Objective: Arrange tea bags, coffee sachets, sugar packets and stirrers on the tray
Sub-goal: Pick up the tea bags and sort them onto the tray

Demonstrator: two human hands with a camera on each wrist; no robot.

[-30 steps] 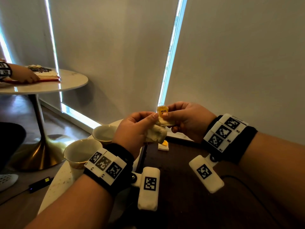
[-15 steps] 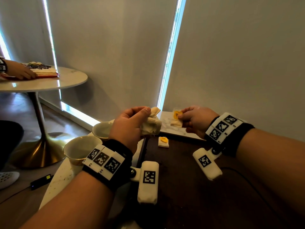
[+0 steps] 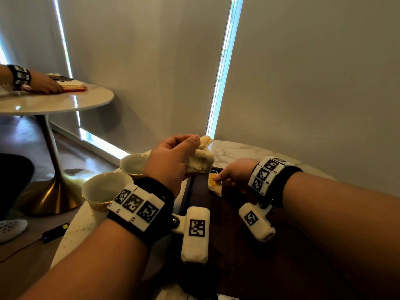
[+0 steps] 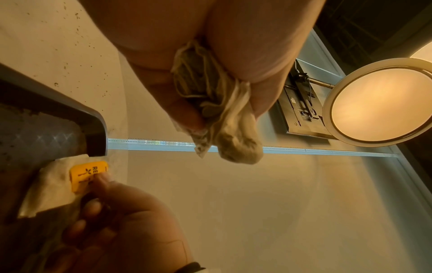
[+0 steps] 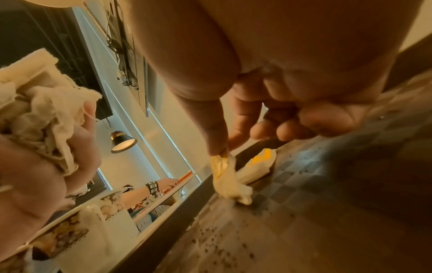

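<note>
The right hand (image 3: 234, 173) pinched a white paper tea bag with a yellow tag (image 3: 214, 184) between thumb and forefinger, the bag's lower end touching the dark rectangular tray (image 3: 249, 267) near its far left corner. A second yellow-tagged tea bag (image 5: 258, 167) lay on the tray just beyond it, against the rim. The left hand (image 3: 173, 162) hovered above the tray's left edge, fingers curled round a crumpled bunch of pale tea bags (image 3: 200, 160). Two cream paper cups (image 3: 106, 188) stood left of the tray.

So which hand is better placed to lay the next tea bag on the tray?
Right. The right hand already pinches a tea bag over the tray; the left hand is full, gripping a bunch of tea bags.
</note>
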